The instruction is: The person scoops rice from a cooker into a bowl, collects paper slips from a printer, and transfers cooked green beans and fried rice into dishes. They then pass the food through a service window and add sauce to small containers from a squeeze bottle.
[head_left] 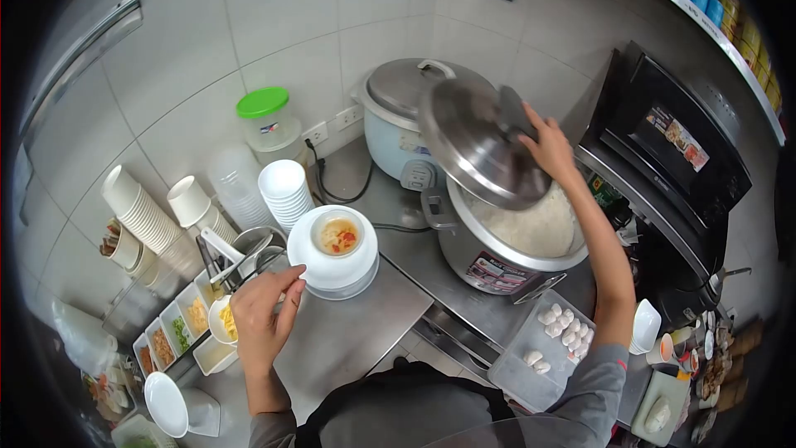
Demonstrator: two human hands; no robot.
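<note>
My right hand (549, 148) is closed round the black handle of a metal rice cooker lid (464, 149). The lid is tilted and raised over the rice cooker (477, 253), whose opening shows white rice (531, 228). My left hand (267, 315) has loosely bent fingers and nothing visible in it; its fingertips are beside the rim of a stack of white plates (307, 257). On the top plate sits a small bowl (338, 236) holding clear broth with red and orange bits.
Behind stands a second, light-blue rice cooker (385, 137) with its lid on. Stacked white bowls (286, 191), paper cups (141, 207) and a topping tray (178, 328) line the left. A plastic tray of wrapped white pieces (518, 382) lies at right, below a black oven-like appliance (676, 129).
</note>
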